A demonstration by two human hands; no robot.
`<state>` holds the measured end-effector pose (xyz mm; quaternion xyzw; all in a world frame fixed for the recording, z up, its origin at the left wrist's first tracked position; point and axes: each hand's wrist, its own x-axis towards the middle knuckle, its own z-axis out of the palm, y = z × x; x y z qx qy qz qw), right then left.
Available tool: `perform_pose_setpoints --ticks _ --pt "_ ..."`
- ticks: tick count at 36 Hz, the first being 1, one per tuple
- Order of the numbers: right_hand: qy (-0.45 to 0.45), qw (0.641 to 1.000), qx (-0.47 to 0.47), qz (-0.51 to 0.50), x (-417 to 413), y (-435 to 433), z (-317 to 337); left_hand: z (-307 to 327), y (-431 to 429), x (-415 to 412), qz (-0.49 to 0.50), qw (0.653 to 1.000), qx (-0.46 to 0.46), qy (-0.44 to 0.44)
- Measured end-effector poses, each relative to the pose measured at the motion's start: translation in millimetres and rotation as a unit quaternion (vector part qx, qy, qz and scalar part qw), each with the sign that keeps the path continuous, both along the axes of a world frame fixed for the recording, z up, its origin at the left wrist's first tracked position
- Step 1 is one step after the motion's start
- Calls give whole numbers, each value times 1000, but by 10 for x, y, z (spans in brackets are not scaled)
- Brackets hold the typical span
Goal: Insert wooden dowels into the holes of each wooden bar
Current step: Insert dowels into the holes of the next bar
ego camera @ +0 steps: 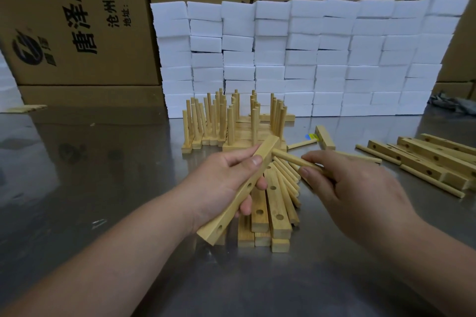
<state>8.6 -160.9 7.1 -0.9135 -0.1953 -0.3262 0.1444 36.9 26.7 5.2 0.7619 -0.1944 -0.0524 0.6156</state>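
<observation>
Gripping a pale rectangular wooden bar w/ side holes (pixel 231 207) over the stack of loose bars (pixel 277 224), L hand (pixel 226 183) angles it near-left to far-right; R hand (pixel 347 188) pinches a round wooden dowel (pixel 288 157), tip pointing left, at the bar's far end.

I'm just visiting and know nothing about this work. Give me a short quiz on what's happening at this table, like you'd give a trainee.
1. True or false: the left hand grips a pale wooden bar with drilled holes.
2. The right hand pinches: A) a round wooden dowel B) a metal screw C) a glue bottle.
3. What is stacked behind the finished bars with upright dowels?
Key: 1 true; 2 A; 3 white foam blocks.
</observation>
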Motion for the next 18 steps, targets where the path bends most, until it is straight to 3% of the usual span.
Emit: perform_pose_setpoints --ticks 5,10,14,18 --pt "-18 1000 19 12 -24 22 -23 5 -2 1 7 1000 0 -15" --pt "70 986 148 8 -22 50 -57 21 17 1 -2 1000 -5 -25" --pt "145 950 274 25 26 25 -81 17 12 -6 -8 999 5 -34" --pt "180 932 313 12 53 25 -75 37 5 -24 -4 999 19 -51"
